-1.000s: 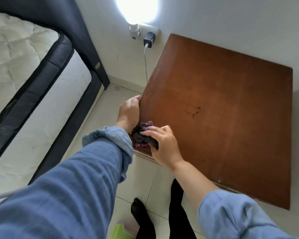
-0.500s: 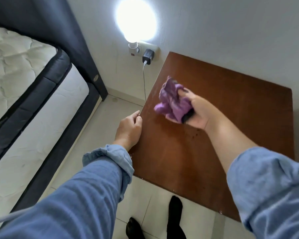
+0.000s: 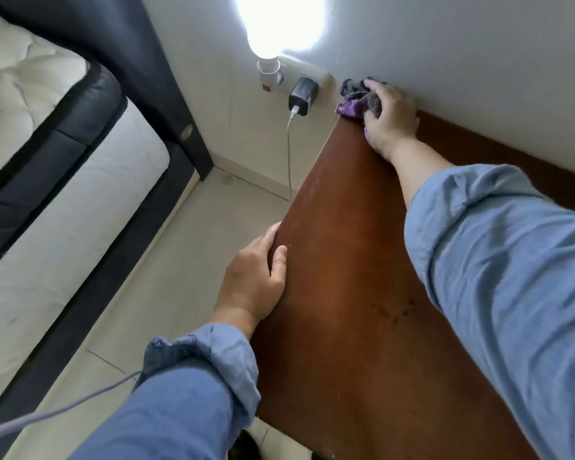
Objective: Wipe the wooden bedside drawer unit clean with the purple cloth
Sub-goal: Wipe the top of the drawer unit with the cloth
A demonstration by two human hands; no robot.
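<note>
Since one second ago our right hand [image 3: 390,117] has carried the purple cloth [image 3: 357,101] from the near left corner of the drawer unit [image 3: 346,293], up over the top's middle half a second ago, to the far left corner against the wall, upper middle of the frame. The cloth now lies bunched under the fingers. Our left hand [image 3: 253,280] has slid slightly farther along the left edge. The view has tipped closer.

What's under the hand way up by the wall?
The right hand presses the purple cloth onto the wooden top's far corner. Part of the cloth pokes out; the rest, and the wood beneath, are covered.
</note>
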